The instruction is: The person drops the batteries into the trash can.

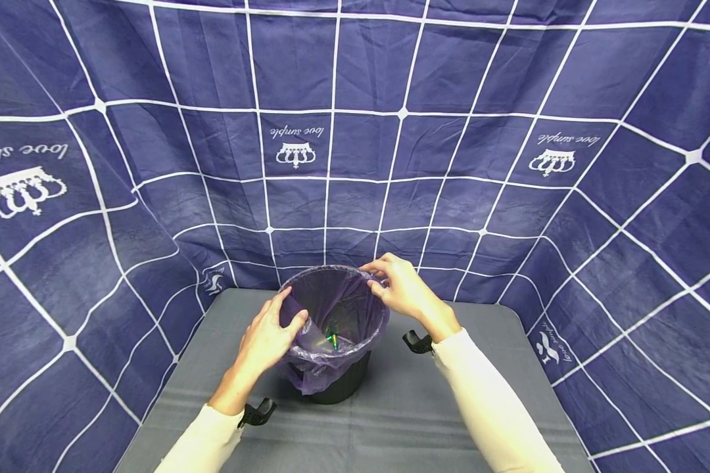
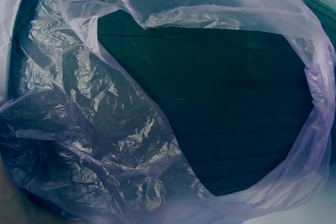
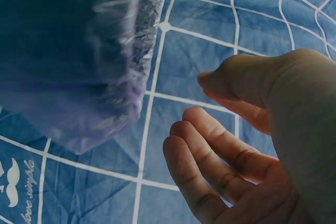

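A dark trash bin (image 1: pixel 334 389) stands on the grey surface, lined with a thin translucent purple bag (image 1: pixel 325 369) folded over its rim. My left hand (image 1: pixel 268 334) is at the bin's left rim, fingers along the edge and thumb spread apart over the opening. Its wrist view shows crinkled bag film (image 2: pixel 105 124) hanging loosely across the dark inner wall (image 2: pixel 231 98); little of the hand shows there. My right hand (image 1: pixel 405 287) is at the far right rim. In the right wrist view its loosely bent fingers (image 3: pixel 205 150) hold nothing, beside the bag's edge (image 3: pixel 137 85).
Down in the bin shows a small shiny green and yellow thing (image 1: pixel 332 339). Blue cloth (image 1: pixel 367 154) with white grid lines hangs behind and along both sides. The grey surface (image 1: pixel 444 407) extends around the bin. Each wrist wears a black mount (image 1: pixel 417 341).
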A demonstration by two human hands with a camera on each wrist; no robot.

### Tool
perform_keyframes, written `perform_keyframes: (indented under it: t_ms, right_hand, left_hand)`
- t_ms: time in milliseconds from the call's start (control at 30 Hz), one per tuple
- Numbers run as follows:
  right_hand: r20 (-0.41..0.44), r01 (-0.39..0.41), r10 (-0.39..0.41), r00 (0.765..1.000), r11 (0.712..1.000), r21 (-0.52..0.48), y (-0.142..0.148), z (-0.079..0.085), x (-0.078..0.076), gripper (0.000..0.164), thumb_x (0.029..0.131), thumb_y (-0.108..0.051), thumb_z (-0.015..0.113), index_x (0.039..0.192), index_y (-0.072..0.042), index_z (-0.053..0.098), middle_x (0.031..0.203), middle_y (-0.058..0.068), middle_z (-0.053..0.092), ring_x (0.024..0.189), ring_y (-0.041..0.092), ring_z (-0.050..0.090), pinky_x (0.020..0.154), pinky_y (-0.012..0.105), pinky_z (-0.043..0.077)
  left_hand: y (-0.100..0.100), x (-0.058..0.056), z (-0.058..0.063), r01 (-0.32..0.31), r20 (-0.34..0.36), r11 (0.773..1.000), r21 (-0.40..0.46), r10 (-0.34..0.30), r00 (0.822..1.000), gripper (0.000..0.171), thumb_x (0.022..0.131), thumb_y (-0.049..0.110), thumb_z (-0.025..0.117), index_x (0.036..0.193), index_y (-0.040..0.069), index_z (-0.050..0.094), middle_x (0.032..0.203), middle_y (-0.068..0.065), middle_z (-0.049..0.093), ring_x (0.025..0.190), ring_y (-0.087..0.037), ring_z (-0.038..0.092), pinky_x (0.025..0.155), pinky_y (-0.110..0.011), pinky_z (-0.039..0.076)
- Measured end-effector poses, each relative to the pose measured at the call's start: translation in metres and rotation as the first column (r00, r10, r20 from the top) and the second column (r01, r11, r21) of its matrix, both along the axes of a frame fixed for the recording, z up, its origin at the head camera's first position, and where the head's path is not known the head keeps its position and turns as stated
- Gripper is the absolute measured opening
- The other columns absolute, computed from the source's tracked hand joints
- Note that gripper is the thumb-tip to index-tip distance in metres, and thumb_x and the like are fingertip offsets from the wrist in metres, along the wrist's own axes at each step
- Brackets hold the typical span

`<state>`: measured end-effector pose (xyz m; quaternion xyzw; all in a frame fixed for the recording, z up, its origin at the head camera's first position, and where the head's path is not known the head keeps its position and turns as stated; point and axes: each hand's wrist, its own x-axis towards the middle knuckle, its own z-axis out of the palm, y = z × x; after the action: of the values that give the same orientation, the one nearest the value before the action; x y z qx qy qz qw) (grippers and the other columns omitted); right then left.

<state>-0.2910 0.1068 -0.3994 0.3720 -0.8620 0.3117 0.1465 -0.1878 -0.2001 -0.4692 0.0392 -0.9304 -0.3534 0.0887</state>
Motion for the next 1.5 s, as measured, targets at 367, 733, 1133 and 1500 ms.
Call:
perform_keyframes:
  t_ms: [367, 733, 1133, 1500]
  right_hand:
    - [0.032, 0.077, -0.077, 0.997, 0.997, -0.019, 0.026, -0.013, 0.003, 0.037, 0.1, 0.005, 0.073, 0.135, -0.002, 0.084, 0.114, 0.02, 0.078, 0.101, 0.033, 0.084, 0.09, 0.053, 0.072]
    - [0.045, 0.165, -0.164, 0.985, 0.986, -0.033, 0.052, -0.026, 0.013, 0.033, 0.104, 0.001, 0.077, 0.136, -0.006, 0.085, 0.113, 0.013, 0.078, 0.086, 0.022, 0.081, 0.081, 0.038, 0.07]
    - [0.036, 0.242, -0.24, 0.97, 0.968, -0.064, 0.085, -0.043, 0.029, 0.033, 0.106, -0.001, 0.079, 0.136, -0.011, 0.086, 0.116, 0.011, 0.078, 0.085, 0.014, 0.076, 0.08, 0.033, 0.068]
    - [-0.077, 0.287, -0.296, 0.952, 0.952, -0.11, 0.122, -0.059, 0.041, 0.037, 0.101, -0.001, 0.085, 0.136, -0.013, 0.086, 0.121, 0.009, 0.077, 0.089, 0.022, 0.078, 0.075, 0.036, 0.067]
  left_hand:
    - [-0.002, -0.004, -0.001, 0.024, 0.024, 1.0, 0.002, -0.024, 0.999, 0.081, 0.114, 0.064, 0.062, 0.183, 0.028, 0.039, 0.183, -0.02, 0.048, 0.162, -0.059, 0.053, 0.124, -0.081, 0.047]
    - [-0.002, -0.003, 0.002, 0.021, 0.008, 1.0, -0.002, -0.021, 1.0, 0.081, 0.115, 0.064, 0.06, 0.184, 0.028, 0.036, 0.182, -0.022, 0.049, 0.164, -0.057, 0.052, 0.125, -0.082, 0.046]
    - [-0.012, 0.001, 0.006, 0.026, -0.033, 0.999, -0.029, -0.027, 0.999, 0.085, 0.115, 0.069, 0.057, 0.186, 0.032, 0.028, 0.185, -0.019, 0.046, 0.164, -0.056, 0.052, 0.122, -0.082, 0.048]
    - [-0.039, 0.014, 0.008, 0.034, -0.098, 0.993, -0.117, -0.046, 0.994, 0.084, 0.115, 0.07, 0.058, 0.185, 0.033, 0.032, 0.171, -0.015, 0.061, 0.146, -0.042, 0.074, 0.103, -0.08, 0.058]
